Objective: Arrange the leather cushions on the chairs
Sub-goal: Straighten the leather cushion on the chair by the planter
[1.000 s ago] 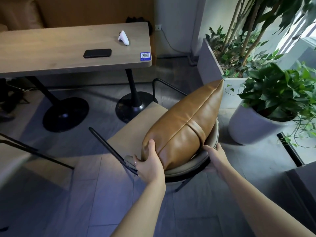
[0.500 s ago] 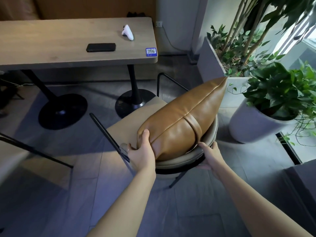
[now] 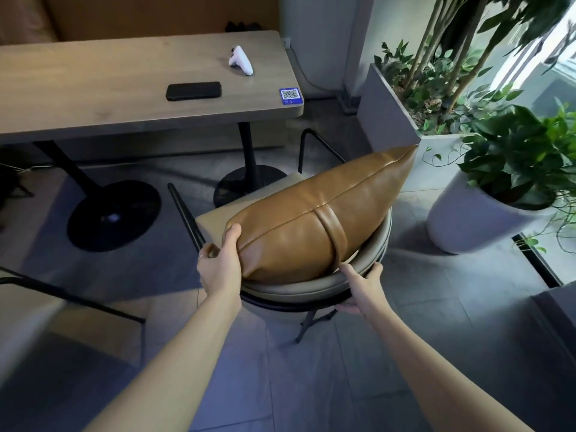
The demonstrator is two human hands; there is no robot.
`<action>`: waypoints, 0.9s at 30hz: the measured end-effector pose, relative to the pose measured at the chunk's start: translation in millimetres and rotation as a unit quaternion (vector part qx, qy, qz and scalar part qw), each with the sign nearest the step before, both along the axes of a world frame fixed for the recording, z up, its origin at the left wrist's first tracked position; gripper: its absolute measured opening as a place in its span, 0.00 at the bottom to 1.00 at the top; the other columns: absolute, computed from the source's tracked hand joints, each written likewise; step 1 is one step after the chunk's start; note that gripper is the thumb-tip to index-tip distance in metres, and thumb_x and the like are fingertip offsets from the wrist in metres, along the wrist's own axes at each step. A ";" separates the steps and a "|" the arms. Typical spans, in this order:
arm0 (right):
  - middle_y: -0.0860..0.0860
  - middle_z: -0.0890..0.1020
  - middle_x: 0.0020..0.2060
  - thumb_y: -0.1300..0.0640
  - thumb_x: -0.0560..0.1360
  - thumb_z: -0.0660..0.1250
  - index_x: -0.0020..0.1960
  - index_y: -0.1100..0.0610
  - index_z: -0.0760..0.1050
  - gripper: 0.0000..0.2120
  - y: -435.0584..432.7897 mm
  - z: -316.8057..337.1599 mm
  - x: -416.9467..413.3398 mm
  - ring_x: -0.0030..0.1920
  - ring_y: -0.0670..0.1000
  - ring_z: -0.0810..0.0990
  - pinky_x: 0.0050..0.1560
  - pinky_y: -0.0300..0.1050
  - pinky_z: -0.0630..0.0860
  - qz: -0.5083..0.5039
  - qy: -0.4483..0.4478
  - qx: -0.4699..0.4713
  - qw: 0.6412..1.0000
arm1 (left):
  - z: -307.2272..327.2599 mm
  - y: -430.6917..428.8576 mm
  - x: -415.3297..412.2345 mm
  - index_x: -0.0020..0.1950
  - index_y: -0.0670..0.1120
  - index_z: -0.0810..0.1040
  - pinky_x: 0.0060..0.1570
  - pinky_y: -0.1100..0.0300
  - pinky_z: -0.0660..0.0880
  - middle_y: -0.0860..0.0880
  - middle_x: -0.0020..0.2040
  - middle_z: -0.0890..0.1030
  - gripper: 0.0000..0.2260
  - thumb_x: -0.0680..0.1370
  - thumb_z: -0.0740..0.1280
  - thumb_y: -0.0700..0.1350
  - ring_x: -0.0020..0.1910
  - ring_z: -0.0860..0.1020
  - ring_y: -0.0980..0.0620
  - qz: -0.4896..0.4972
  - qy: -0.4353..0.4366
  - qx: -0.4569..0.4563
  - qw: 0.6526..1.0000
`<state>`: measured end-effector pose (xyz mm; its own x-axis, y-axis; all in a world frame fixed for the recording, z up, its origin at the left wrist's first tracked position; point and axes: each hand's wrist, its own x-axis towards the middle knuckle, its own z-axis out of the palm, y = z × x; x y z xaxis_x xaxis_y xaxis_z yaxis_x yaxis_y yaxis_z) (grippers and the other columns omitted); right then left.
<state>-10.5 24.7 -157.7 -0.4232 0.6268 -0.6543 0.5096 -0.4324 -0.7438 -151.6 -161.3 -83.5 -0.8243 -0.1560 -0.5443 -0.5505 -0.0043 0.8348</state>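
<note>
Grey tiled floor [image 3: 358,363], a wooden table [image 3: 109,98] on black pedestal bases, potted plants [image 3: 511,157] beside a bright window [image 3: 561,57].

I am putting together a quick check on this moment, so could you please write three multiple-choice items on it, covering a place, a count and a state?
1. Where does the leather cushion lie?
A. on the floor
B. on the chair
C. on the table

2. How many loose things lie on the wooden table?
A. two
B. four
C. none

3. What is the left hand doing?
A. hanging free
B. holding the phone
C. gripping the cushion's near corner

Answers:
1 B, it rests across the seat and backrest.
2 A, a black phone and a white controller.
3 C, its thumb lies over that corner, while the right hand grips the chair's rim.
</note>
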 end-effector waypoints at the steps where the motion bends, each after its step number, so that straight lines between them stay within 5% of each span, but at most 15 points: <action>1: 0.53 0.72 0.68 0.46 0.75 0.73 0.69 0.48 0.59 0.31 -5.6 -1.8 -6.4 0.62 0.65 0.79 0.33 0.54 0.85 -0.002 0.000 0.002 1.000 | 0.5 -4.8 -8.7 0.75 0.50 0.72 0.69 0.42 0.72 0.47 0.69 0.78 0.41 0.67 0.76 0.66 0.65 0.77 0.42 -0.004 0.000 -0.004 1.000; 4: 0.54 0.73 0.67 0.43 0.72 0.74 0.69 0.46 0.59 0.33 -24.7 -2.8 -26.3 0.59 0.64 0.82 0.38 0.59 0.87 0.000 0.001 0.011 1.000 | 3.2 -19.8 -37.1 0.71 0.51 0.74 0.66 0.42 0.74 0.47 0.66 0.79 0.42 0.62 0.76 0.68 0.62 0.78 0.42 -0.012 -0.005 -0.009 1.000; 6: 0.54 0.75 0.65 0.40 0.71 0.73 0.69 0.46 0.58 0.35 -37.4 -1.1 -40.3 0.47 0.63 0.87 0.43 0.60 0.87 0.013 -0.006 0.022 1.000 | 4.3 -29.2 -56.5 0.68 0.52 0.76 0.65 0.42 0.76 0.47 0.64 0.80 0.42 0.58 0.77 0.68 0.60 0.80 0.42 -0.013 -0.008 -0.008 1.000; 10: 0.54 0.76 0.53 0.39 0.73 0.72 0.65 0.49 0.57 0.32 -59.5 3.3 -69.4 0.37 0.61 0.88 0.44 0.59 0.87 0.045 -0.044 0.064 0.996 | 4.7 -47.6 -95.3 0.66 0.51 0.77 0.62 0.43 0.78 0.46 0.61 0.81 0.40 0.58 0.78 0.67 0.56 0.81 0.43 -0.017 -0.002 -0.007 1.000; 15: 0.56 0.80 0.48 0.36 0.73 0.71 0.58 0.49 0.53 0.32 -85.7 8.9 -104.0 0.37 0.60 0.87 0.43 0.56 0.86 0.079 -0.068 0.097 0.990 | 5.3 -68.6 -142.3 0.61 0.51 0.78 0.60 0.41 0.79 0.46 0.59 0.82 0.37 0.57 0.79 0.66 0.55 0.81 0.43 -0.027 0.010 -0.018 0.999; 21: 0.58 0.81 0.55 0.24 0.62 0.65 0.70 0.45 0.50 0.47 -119.3 -2.3 -136.5 0.50 0.65 0.85 0.55 0.60 0.83 0.065 -0.080 0.099 0.990 | 3.8 -85.7 -184.2 0.61 0.48 0.79 0.57 0.46 0.80 0.47 0.55 0.82 0.29 0.66 0.79 0.62 0.51 0.81 0.46 -0.055 0.022 -0.033 0.998; 27: 0.58 0.81 0.53 0.27 0.68 0.67 0.74 0.44 0.45 0.47 -121.3 3.4 -138.3 0.47 0.63 0.86 0.50 0.58 0.84 0.071 -0.083 0.088 0.990 | 7.5 -87.6 -181.3 0.65 0.47 0.79 0.57 0.49 0.80 0.47 0.54 0.83 0.32 0.68 0.77 0.63 0.51 0.83 0.47 -0.056 0.025 0.019 0.998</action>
<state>-148.8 -96.6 -154.2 -0.4116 0.6795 -0.6073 0.6771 -0.2179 -0.7028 -332.9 -248.8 -76.0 -0.8614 -0.0405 -0.5064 -0.5075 0.0227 0.8614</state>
